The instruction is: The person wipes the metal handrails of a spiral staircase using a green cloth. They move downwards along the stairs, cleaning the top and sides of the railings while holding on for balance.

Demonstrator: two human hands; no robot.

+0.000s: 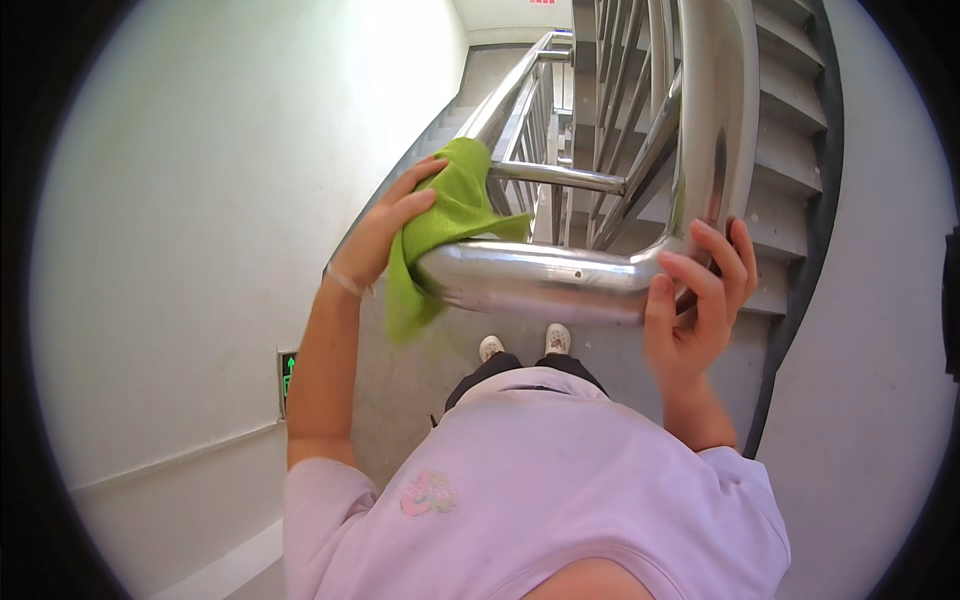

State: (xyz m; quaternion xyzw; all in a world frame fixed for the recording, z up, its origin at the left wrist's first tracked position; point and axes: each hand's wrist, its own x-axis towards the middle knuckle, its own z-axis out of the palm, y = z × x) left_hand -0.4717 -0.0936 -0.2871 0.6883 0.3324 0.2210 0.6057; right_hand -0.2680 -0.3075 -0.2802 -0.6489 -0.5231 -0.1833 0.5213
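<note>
A bright green cloth [457, 202] is draped over the left bend of a shiny metal handrail [540, 274]. My left hand [386, 225] holds this cloth against the rail, thumb and fingers spread along its outer side. One loose end hangs below the bend, slightly blurred; another corner sticks out to the right. At the rail's right bend is my right hand [701, 296], its bent fingers apart and fingertips at the metal, with no cloth in it. The rail's short front section runs between my hands.
Metal balusters [540, 135] and a thin crossbar [559, 174] stand beyond the rail. Concrete stairs [784, 157] flank it on the right; more steps [450, 124] lie at far left. White walls [187, 225] border both sides. My shoes [557, 339] are on the grey floor [405, 375].
</note>
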